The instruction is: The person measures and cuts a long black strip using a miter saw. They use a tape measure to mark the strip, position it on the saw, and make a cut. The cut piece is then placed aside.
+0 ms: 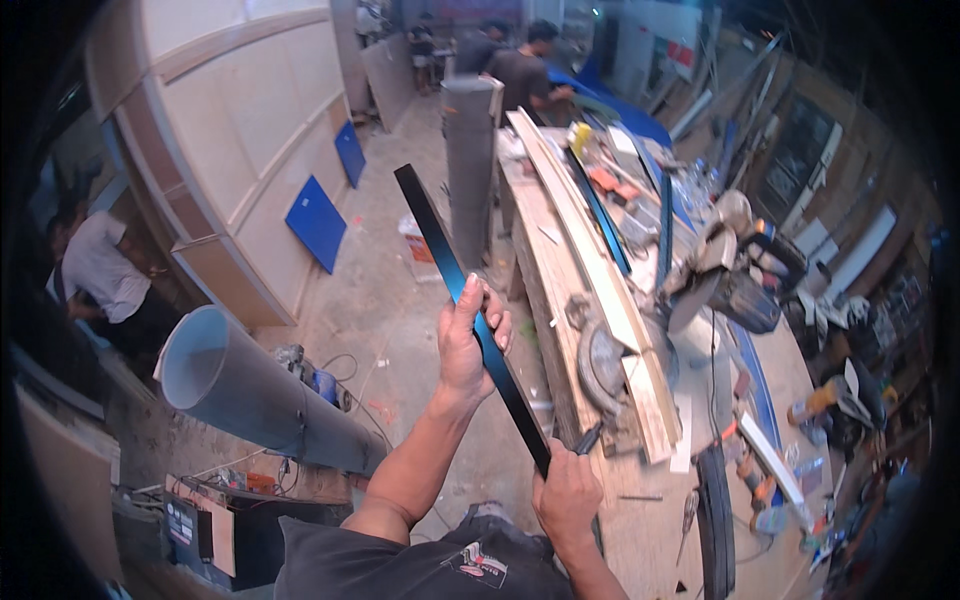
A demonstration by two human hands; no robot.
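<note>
A long, narrow dark strip (428,232) with a bluish sheen is held up in front of me, slanting from upper left to lower right. My left hand (472,335) is closed round its middle, thumb lying along the face. At the lower end, my right hand (568,492) grips the strip with closed fingers. Just above the right hand a dark pointed tool (589,437) shows; whether it is in that hand or lies on the bench behind, I cannot tell.
To my right runs a wooden workbench (625,540) with a miter saw (715,270), pale long profiles (580,240), a screwdriver (688,522) and scattered tools. Large grey tubes (270,390) stand left and ahead. Blue panels (316,224) lean on a wall. People (110,260) work at left and behind the bench.
</note>
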